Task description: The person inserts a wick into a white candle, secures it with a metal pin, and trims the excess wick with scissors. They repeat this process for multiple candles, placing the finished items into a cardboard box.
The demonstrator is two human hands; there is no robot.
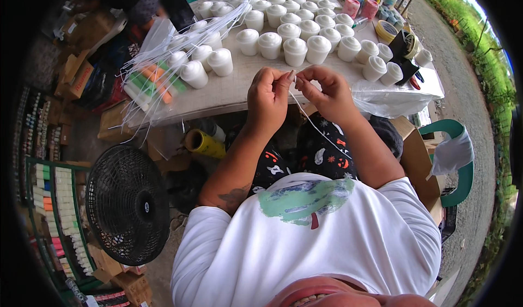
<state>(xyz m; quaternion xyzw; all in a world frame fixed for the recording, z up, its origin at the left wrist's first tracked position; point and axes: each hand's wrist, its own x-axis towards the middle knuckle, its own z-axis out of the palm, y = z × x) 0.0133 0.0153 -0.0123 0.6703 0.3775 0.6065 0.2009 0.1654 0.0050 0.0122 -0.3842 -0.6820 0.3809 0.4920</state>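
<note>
Both hands meet just above the near edge of the pale worktop [229, 92]. The left hand [267, 97] and right hand [327, 92] each close their grip, fingertips narrow, on a thin white cord [316, 126] that trails down toward the lap, held taut between them for fine handling. Rows of white domed plastic pots [294, 51] stand just beyond, with loose white cords [180, 40] bundled far left.

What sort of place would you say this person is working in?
Probably an open-air craft stall or workshop: a table crowded with white moulded pieces, a gravel path beside it, shelves of coloured stock.
</note>
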